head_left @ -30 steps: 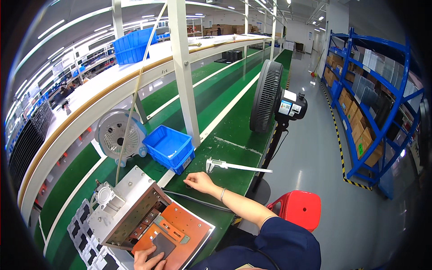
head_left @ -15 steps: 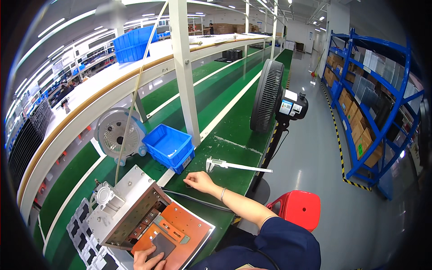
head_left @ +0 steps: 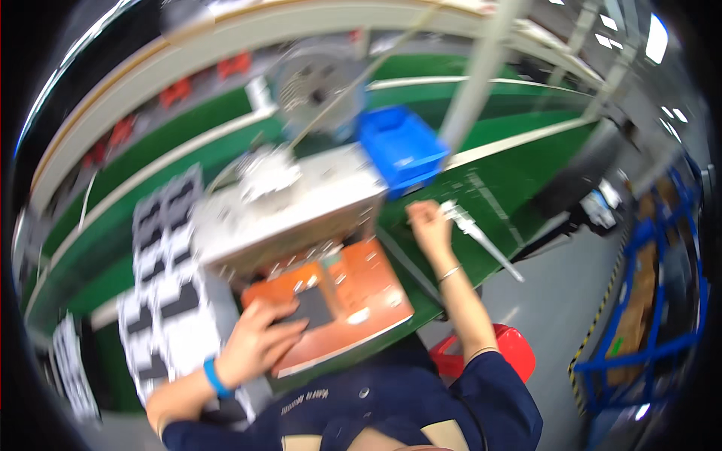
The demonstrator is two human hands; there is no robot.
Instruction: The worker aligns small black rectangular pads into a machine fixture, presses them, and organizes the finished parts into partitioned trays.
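Head view, left grip [head_left: 257,342], dark plate [head_left: 314,307] — seemingly touched

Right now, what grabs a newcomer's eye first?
Likely the orange plate of the metal fixture, low centre, with the left hand at a dark flat piece there. Next, the blue bin just beyond the fixture's right end, then the red stool at lower right.

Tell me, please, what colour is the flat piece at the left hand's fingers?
The flat piece is dark grey, best seen in the head view.
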